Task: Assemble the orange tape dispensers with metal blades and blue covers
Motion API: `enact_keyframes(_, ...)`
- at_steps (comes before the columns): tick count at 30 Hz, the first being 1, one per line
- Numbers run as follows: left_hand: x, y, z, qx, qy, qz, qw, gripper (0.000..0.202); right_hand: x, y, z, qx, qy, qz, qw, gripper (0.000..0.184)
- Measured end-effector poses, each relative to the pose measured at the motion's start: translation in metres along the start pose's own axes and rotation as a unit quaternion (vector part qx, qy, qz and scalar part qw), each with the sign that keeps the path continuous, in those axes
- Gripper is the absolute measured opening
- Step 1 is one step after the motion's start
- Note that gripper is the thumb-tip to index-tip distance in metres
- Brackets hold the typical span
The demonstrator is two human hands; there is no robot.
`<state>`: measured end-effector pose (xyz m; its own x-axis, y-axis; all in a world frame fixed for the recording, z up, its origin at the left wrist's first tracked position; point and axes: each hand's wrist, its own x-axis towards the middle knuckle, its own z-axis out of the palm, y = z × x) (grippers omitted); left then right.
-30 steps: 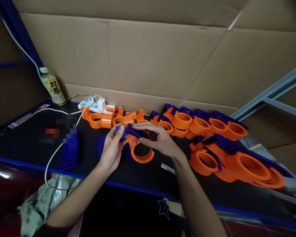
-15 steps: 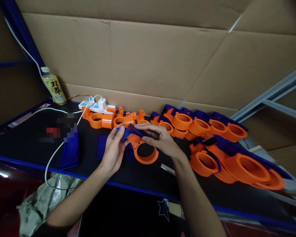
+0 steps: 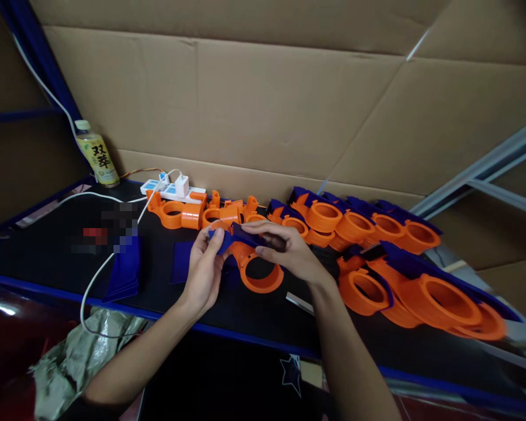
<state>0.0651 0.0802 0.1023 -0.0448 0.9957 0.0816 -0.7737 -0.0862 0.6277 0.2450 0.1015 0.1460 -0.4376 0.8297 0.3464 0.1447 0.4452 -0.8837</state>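
- Ring, orange with a stem on its far side, sits in the middle of the head view. It is held just above the black mat, between both hands, with its hoop tilted toward the person.
- A blue plate lies across the stem and touches it, running from one hand to the other.
- The left hand is closed in a pinch on the plate's left end. The thumb is on top, and the other fingers are tucked under, mostly hidden.
- The right hand curls its fingers over the plate's right end and the stem, gripping both. Its thumb is out of sight, so the hold underneath cannot be told.
- The hoop hangs below and between the two sets of fingertips and is free of them. Only the stem is covered.
- Judging by the grip, the plate is being seated on the stem. That would go best with the edges lined up first and even pressure from both ends. The stem should be backed from beneath, and the thin plate should not be twisted.
- A stack of blue plates lies well left of the left hand, and a flat blue sheet lies just beside it.
- Loose orange parts lie behind the hands, and joined orange-and-blue units crowd the right.
- A power strip and a bottle stand far left, against the cardboard.
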Motion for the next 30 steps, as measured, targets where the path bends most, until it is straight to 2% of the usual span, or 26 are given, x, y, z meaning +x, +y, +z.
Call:
enact_keyframes(2,0.0,0.0,-0.001,0.018,0.003,0.002,1.0,0.029,-0.001,0.0,-0.001,0.001,0.0,-0.001,1.0,0.031)
enact_keyframes(7,-0.004,0.001,-0.002,0.104,-0.007,0.039,0.994,0.051,-0.002,0.003,-0.001,0.036,-0.021,-0.001,0.999,0.036)
enact_keyframes(10,-0.009,0.002,-0.002,0.161,-0.055,0.078,0.982,0.062,0.0,0.005,0.001,0.065,0.026,0.02,0.997,0.033)
enact_keyframes(13,-0.015,0.006,0.0,0.231,-0.095,0.134,0.959,0.07,0.002,0.005,0.005,0.1,0.062,0.04,0.992,0.033)
enact_keyframes(19,-0.02,0.014,0.002,0.284,-0.167,0.224,0.917,0.074,-0.003,0.001,0.008,0.181,0.026,0.023,0.983,0.028)
enact_keyframes(25,-0.015,0.014,-0.002,0.286,-0.209,0.242,0.903,0.076,-0.008,-0.002,0.009,0.199,0.026,0.021,0.979,0.023)
enact_keyframes(30,-0.017,0.015,0.001,0.293,-0.207,0.225,0.906,0.074,-0.008,0.002,0.009,0.206,0.043,0.036,0.977,0.023)
